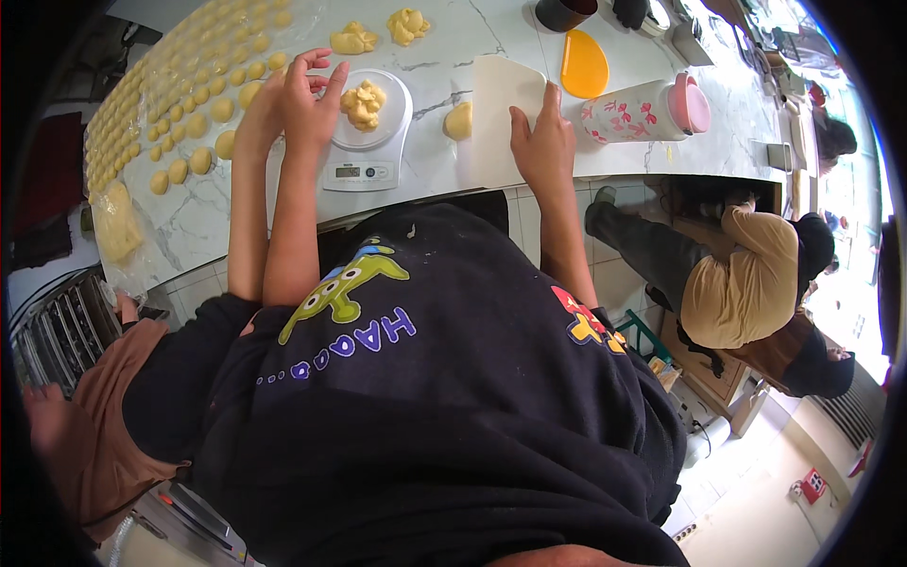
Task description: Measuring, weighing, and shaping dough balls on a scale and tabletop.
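While the left hand (307,104) is hovering open-fingered, seemingly touching the scale (367,142), adding dough (364,102) in small pinches is looking wisest; the right hand (543,142) is lying flat, fingers extended, on the white board (496,104).

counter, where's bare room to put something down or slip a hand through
Bare marble counter lies in front of the rows of dough balls, left of the scale. Another bare strip lies between the two dough lumps and the orange scraper. It is crowded at the scale, where two hands meet, and at the white scraper under the right hand.
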`<state>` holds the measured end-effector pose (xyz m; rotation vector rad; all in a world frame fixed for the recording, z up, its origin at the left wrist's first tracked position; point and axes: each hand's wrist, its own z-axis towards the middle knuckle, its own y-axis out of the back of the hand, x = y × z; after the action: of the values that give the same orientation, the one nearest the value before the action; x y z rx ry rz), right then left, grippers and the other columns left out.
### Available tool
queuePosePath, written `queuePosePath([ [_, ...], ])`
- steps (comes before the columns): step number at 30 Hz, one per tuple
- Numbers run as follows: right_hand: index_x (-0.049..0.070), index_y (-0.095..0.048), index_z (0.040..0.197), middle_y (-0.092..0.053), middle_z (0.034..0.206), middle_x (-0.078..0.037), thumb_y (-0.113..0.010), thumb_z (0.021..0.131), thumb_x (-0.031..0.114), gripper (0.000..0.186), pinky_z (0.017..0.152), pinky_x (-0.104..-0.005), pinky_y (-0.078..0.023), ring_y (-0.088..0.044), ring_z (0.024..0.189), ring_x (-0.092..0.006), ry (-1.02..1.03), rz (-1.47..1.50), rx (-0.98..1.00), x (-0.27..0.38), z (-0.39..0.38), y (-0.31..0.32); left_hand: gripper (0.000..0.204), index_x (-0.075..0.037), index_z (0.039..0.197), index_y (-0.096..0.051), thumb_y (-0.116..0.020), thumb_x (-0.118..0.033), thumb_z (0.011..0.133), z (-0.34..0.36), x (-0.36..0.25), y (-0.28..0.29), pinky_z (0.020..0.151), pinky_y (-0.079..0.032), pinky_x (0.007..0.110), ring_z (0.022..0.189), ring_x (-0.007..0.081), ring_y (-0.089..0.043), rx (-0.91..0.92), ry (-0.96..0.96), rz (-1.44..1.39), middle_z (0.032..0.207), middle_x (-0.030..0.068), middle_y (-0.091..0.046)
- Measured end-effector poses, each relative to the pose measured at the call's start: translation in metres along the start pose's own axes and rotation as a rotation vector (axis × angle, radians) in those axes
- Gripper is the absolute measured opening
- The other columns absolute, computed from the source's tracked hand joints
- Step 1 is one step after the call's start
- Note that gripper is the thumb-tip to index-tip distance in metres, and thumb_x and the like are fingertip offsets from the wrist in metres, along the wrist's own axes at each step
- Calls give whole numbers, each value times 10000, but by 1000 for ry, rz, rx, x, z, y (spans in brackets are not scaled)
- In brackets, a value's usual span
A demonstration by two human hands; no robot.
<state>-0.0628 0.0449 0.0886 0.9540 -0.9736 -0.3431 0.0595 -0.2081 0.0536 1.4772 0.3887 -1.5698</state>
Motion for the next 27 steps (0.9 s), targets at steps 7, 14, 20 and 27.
queuePosePath([
  [7,-55,-354,1222,-595,612,-197,-580,819,137,500,555,-452,-451,-606,615,-392,2,-3,-2,-5,-1,2,408,-78,1120,-571,-712,-177,750,-5,5,-7,850,-451,345,978,247,-559,199,-165,166,1124,118,-545],
  [14,-72,-370,1209,-583,946,-290,-579,832,147,483,683,-488,-450,-582,806,-457,-89,90,118,6,-2,8,490,-171,1188,-594,-680,-37,724,-34,8,-11,980,-393,368,1191,306,-444,513,-277,593,1315,142,-463],
  [20,-70,-378,1204,-594,868,-288,-582,833,152,478,666,-483,-453,-583,768,-457,-125,103,101,5,-4,13,189,-74,960,-674,-620,-41,782,-7,-1,-31,836,-471,363,935,291,-592,467,-279,423,1031,122,-605],
  [27,-80,-387,1205,-602,784,-276,-584,835,161,484,635,-479,-456,-590,711,-448,-57,117,40,7,-7,17,370,-54,1001,-652,-592,-380,834,80,5,-55,822,-473,402,962,334,-573,192,-245,620,1028,178,-588],
])
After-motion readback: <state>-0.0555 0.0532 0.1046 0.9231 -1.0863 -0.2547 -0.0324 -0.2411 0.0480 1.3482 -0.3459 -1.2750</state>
